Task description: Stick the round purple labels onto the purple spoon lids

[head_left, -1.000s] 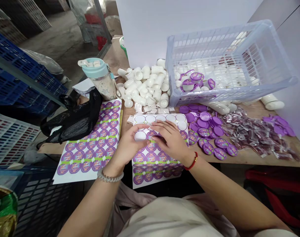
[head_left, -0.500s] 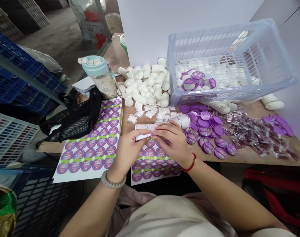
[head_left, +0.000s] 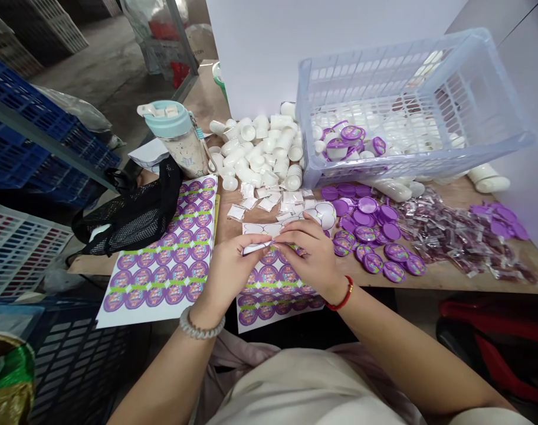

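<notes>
My left hand [head_left: 231, 265] and my right hand [head_left: 311, 254] meet over a sheet of round purple stickers [head_left: 273, 289] at the table's near edge. The left hand's fingers are curled and pinch the sheet's curled-up white edge [head_left: 256, 247]. The right hand's fingers are bent and pinch at the same spot; what they grip is hidden. The sheet's far rows are bare white circles. A second, full sticker sheet [head_left: 167, 260] lies to the left. Purple lids [head_left: 370, 233] lie just right of my right hand.
A heap of small white cups [head_left: 260, 153] and small white sachets [head_left: 273, 203] lies behind the hands. A clear plastic crate [head_left: 410, 106] holds finished cups. Clear packets [head_left: 463, 236] spread right. A bottle [head_left: 180, 139] and black mesh bag [head_left: 131, 215] sit left.
The hands lay flatter on the sheet a second ago; the left hand has since lifted and curled the sheet's edge, and the right fingers have closed in on it.
</notes>
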{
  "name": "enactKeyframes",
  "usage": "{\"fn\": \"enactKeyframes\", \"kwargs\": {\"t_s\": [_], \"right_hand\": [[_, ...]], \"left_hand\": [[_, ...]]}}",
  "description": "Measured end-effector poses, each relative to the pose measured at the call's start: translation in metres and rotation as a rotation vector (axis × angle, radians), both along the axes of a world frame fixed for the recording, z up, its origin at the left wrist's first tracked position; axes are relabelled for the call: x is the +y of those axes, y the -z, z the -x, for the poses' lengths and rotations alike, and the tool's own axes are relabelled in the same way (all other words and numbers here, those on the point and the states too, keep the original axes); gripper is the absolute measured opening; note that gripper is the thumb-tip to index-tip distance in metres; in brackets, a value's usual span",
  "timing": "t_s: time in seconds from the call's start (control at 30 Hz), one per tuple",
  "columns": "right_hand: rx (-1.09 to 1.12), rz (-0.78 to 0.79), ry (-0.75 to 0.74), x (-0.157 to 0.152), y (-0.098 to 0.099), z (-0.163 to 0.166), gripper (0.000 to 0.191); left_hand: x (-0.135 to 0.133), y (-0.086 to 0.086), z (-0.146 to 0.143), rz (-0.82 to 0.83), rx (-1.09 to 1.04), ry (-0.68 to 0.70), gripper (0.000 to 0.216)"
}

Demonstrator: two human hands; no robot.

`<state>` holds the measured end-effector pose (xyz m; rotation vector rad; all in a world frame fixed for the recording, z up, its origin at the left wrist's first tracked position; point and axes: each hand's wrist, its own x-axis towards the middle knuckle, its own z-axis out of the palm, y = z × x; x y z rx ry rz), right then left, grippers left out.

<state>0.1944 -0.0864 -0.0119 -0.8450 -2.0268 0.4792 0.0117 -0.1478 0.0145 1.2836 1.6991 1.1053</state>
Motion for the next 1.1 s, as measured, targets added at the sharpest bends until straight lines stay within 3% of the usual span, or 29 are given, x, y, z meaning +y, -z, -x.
{"fn": "enactKeyframes", "kwargs": {"t_s": [0.2,0.37,0.47,0.6,0.7,0.77,0.97,1.1], "right_hand": [[0.028,0.002,-0.003,-0.001,-0.002,-0.002,0.021],[-0.042,-0.041,0.018,-0.005,-0.001,-0.017,0.022],[0.016,0.016,0.146,0.002,-0.003,-0.044,0.022],[0.052,0.005,0.360,0.036,0.001,-0.090,0.014],[-0.126,0.039,0.463,0.069,0.013,-0.111,0.084],[-0.245,0.102,0.452,0.084,0.022,-0.113,0.102],[-0.369,0.073,0.407,0.090,0.028,-0.102,0.093],[-0.126,0.007,0.341,0.059,0.011,-0.099,0.094]], "left_hand": [[0.000,0.002,0.001,0.049,0.021,0.000,0.023],[0.003,0.004,0.012,0.071,0.175,0.072,0.047],[0.006,0.011,0.019,0.024,0.395,0.164,0.056],[0.008,0.023,0.018,-0.085,0.633,0.195,0.059],[0.007,0.027,0.011,-0.140,0.723,0.114,0.054],[0.006,0.028,0.006,-0.123,0.743,0.088,0.053],[0.001,0.024,-0.004,-0.134,0.710,0.068,0.052],[-0.001,0.013,-0.017,-0.171,0.496,0.045,0.045]]}}
